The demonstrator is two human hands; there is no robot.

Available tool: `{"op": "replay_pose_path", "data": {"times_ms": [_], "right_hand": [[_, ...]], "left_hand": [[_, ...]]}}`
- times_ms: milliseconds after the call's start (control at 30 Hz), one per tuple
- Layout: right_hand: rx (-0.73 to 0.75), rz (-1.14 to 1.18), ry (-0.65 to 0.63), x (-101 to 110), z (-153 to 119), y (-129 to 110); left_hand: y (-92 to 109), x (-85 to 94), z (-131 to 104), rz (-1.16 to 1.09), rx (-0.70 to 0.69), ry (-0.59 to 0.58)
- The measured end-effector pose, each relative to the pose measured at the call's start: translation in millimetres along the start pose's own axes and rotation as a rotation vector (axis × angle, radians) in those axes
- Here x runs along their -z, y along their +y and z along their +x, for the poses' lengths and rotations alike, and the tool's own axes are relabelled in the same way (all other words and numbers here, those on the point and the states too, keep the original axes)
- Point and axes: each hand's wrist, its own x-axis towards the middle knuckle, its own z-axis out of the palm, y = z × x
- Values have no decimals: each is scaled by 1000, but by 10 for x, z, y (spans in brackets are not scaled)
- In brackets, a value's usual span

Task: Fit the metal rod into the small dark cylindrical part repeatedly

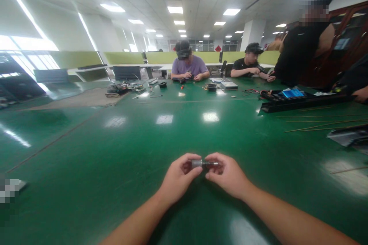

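1. Gripping a small grey cylinder (197, 163) over the green table (135, 138), at the centre of the clock face, a person's left hand (177, 178) pinches it between thumb and fingers.

2. Curling around a dark shaft (211, 164) that points from the cylinder toward three o'clock, the right hand (231, 176) shows thumb and forefinger parted; whether its fingers touch the metal cannot be told.

3. Slipping looks the likeliest mishap: a loosened left pinch, or an off-line push from the right, could twist the piece free.

4. Rolling would probably follow a drop, given the round shape and glossy surface; a seam (57, 139) between nine and ten o'clock might catch it.

5. Stretching from ten to one o'clock, green surface gives wide room, reaching gear before a person in purple (194, 67) at twelve.

6. Bounding wider swings, a black channel (287, 105) lies at two o'clock, well apart, with thin rods (316, 127) toward three. The near edge, at six, is out of view.
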Motion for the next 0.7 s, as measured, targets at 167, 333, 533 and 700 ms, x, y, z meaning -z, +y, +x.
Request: {"op": "replay_pose_path", "data": {"times_ms": [167,333,533,700], "right_hand": [[68,-139,105,20,-24,-59],[72,-156,86,12,-33,-88],[76,-157,41,12,-26,-78],[102,-161,32,10,-20,-76]], "left_hand": [[-37,28,7,15,-60,11],[20,27,-9,60,-146,6],[46,12,-21,118,-202,18],[26,11,-14,131,-208,17]]}}
